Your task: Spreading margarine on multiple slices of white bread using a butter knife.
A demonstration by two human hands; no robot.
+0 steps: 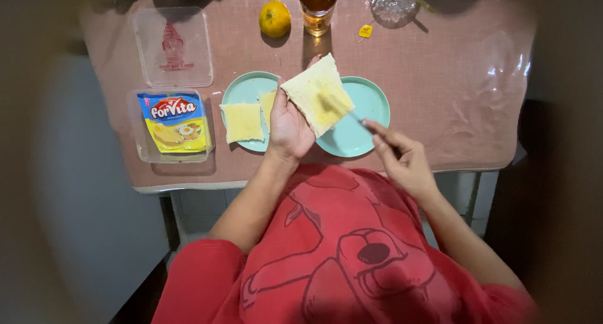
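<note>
- Left hand (290,128), fingers curled under, grips a square, soft bread slice (318,93) tilted above the round teal plate (367,110).
- Right hand (402,160), fingers pinched closed around a thin knife (342,110), its blurred blade touching the slice's yellow-smeared face.
- Left of that plate: another spread slice (242,122) lying flat on a second teal plate (246,89).

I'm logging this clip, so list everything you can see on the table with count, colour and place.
bread slice in hand: one, pale yellow, flat on the left palm above the plates
bread slices on plate: two, pale yellow, on the left plate
plates: two, light teal, side by side at the table's near edge
knife: one, thin, blurred, tip on the held slice
spread tub: one, clear, with blue and yellow pack, table's left
lid: one, clear, beyond the tub
orange: one, yellow-orange, far side
glass of tea: one, brown, far side
tablecloth: one, pink
left hand: under the slice
right hand: gripping the knife
</note>
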